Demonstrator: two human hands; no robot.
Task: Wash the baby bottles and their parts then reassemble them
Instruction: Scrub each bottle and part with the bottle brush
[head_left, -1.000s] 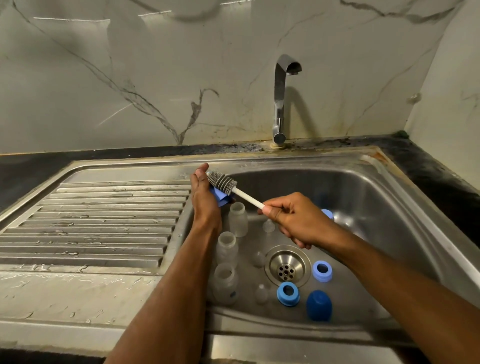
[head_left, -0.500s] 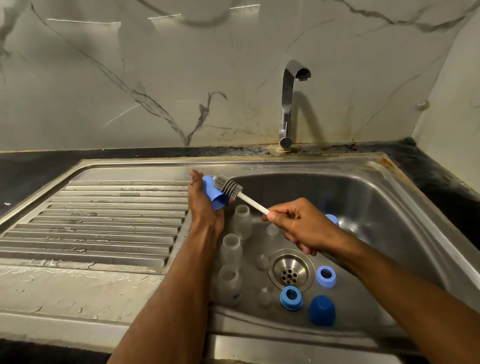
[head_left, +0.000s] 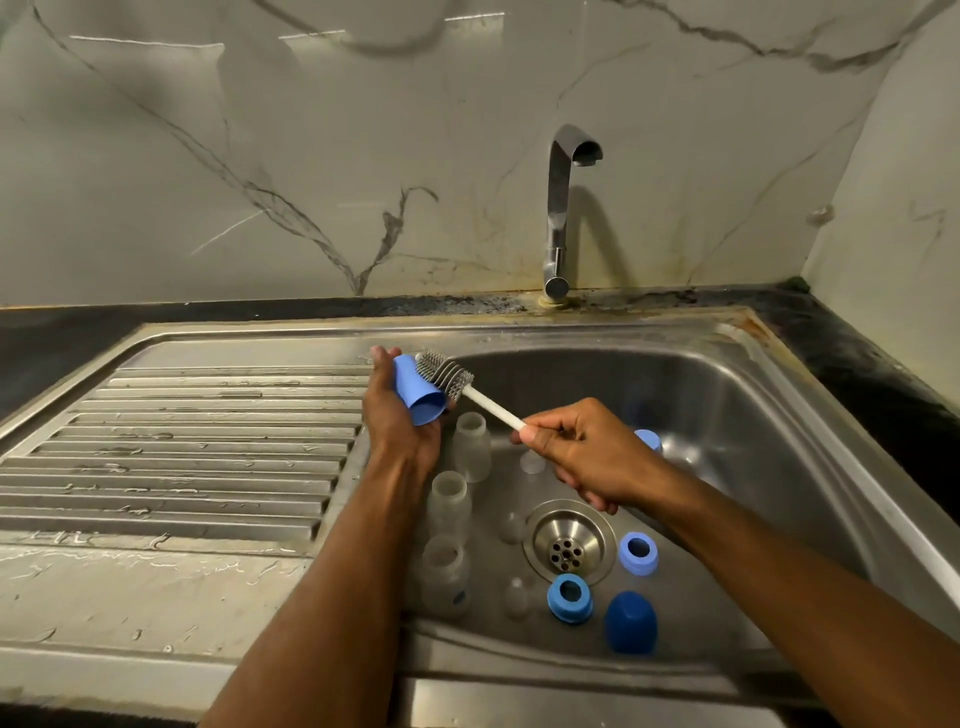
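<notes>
resting in left fingers (head_left: 382, 364): blue cap (head_left: 418, 392)

Over the sink (head_left: 727, 415), the left hand (head_left: 400, 421) holds a light blue cap (head_left: 418, 392); the right hand (head_left: 582, 452) holds a brush (head_left: 449, 371) against it. Three clear bottles (head_left: 447, 499) stand left of the drain (head_left: 566, 543).

Sink basin (head_left: 779, 467) at right, ridged drainboard (head_left: 182, 457) at left, tap (head_left: 561, 208) behind the basin at the far rim. In the basin: three bottles (head_left: 449, 501) in a near-to-far row along the left wall, drain (head_left: 569, 543) to their right, two collar rings (head_left: 638, 553) and a domed cap (head_left: 630, 621) near-right of the drain. Above the far-left corner, a cap (head_left: 418, 392) in the left hand (head_left: 402, 421), bottle brush (head_left: 467, 387) just right of it, its handle in the right hand (head_left: 582, 452).
</notes>
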